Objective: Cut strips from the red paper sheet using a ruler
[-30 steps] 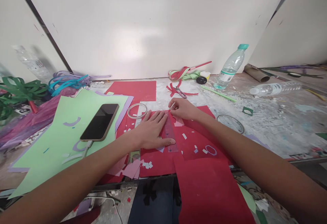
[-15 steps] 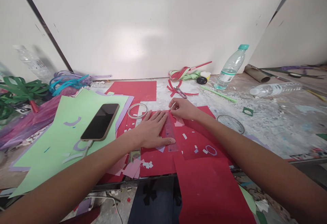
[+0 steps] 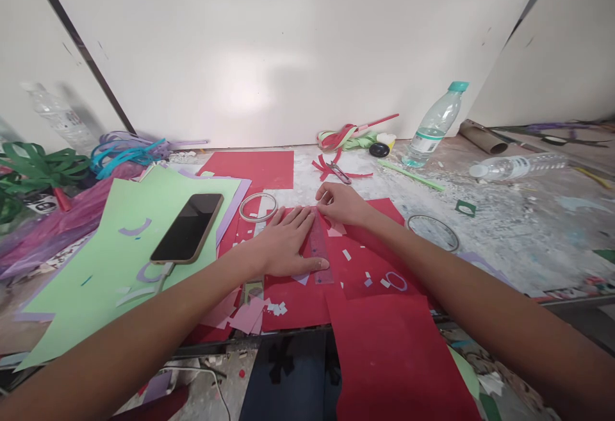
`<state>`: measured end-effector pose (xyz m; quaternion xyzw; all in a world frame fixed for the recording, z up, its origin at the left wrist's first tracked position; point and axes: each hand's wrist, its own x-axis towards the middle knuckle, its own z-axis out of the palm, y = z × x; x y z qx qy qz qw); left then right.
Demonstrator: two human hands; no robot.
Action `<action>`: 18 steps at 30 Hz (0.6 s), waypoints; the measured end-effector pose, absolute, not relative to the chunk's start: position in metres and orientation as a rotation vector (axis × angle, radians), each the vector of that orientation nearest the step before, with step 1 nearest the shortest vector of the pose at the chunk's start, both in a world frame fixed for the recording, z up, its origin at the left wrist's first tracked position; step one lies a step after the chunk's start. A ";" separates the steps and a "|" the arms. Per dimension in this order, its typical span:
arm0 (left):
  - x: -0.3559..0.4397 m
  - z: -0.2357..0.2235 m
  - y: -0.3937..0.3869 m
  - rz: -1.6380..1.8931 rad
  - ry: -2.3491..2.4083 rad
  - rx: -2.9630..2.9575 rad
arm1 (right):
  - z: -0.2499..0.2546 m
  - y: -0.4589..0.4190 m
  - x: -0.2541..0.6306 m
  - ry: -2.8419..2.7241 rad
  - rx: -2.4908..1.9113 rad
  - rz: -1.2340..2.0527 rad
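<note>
My left hand (image 3: 287, 247) lies flat with fingers stretched, pressing a clear plastic ruler (image 3: 321, 255) onto red paper (image 3: 300, 302). Its thumb rests across the ruler's near part. At the ruler's far end, my right hand (image 3: 343, 204) is closed in a pinch; whatever is between its fingertips is too small to make out. Small white and lilac paper scraps are scattered on the red sheets, along with a pale purple paper ring (image 3: 396, 281). Another red sheet (image 3: 389, 350) hangs over the table's front edge.
Left are a phone (image 3: 188, 227) on green paper (image 3: 96, 241) and a tape roll (image 3: 258, 207). Behind stand a small cutter (image 3: 339, 172), red and green paper strips (image 3: 343, 138) and an upright water bottle (image 3: 432, 127). Right lie a second bottle (image 3: 521, 167) and a clear round ring (image 3: 434, 232).
Almost nothing differs. The view has shifted very slightly; my left hand stays flat on the ruler, and my right hand remains pinched at its far end.
</note>
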<state>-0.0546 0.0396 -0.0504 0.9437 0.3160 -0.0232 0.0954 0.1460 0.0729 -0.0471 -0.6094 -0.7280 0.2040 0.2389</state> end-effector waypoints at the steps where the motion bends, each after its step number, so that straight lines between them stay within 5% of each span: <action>1: -0.055 -0.051 0.040 -0.072 0.934 2.798 | -0.047 0.073 0.146 -1.993 -1.669 0.558; 18: -0.054 -0.046 0.039 -0.090 0.932 2.757 | -0.046 0.073 0.146 -1.981 -1.665 0.572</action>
